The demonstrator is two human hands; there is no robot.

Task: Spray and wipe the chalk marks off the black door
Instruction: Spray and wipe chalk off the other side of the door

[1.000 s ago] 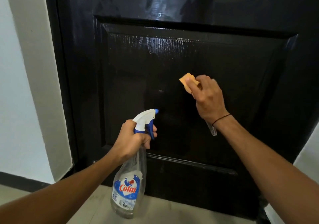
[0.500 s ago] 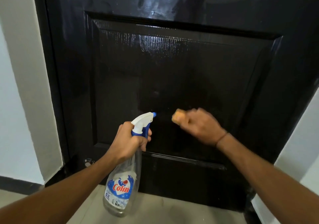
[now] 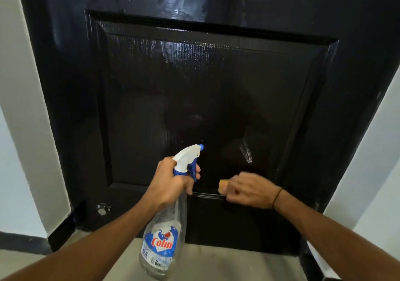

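Wiping: right hand (image 3: 249,191) pinches an orange sponge (image 3: 223,186) low against the black door (image 3: 194,99), at the panel's bottom rail.
Left grip: left hand (image 3: 171,183) curled round the neck of the spray bottle (image 3: 164,233), a finger near the trigger; nozzle aimed at the panel.
Remaining mark: one white chalk smear (image 3: 246,153) on the lower right of the panel.
Key relation: smear sits above and slightly right of the sponge, nearby but apart; right hand is the nearer one.
Smear axis: runs steeply, near vertical, leaning a little.
Smear look: streaky, thin, broken.
Door surface: glossy, wet-looking sheen up top.
Judgement: an upward stroke along that line should take it.
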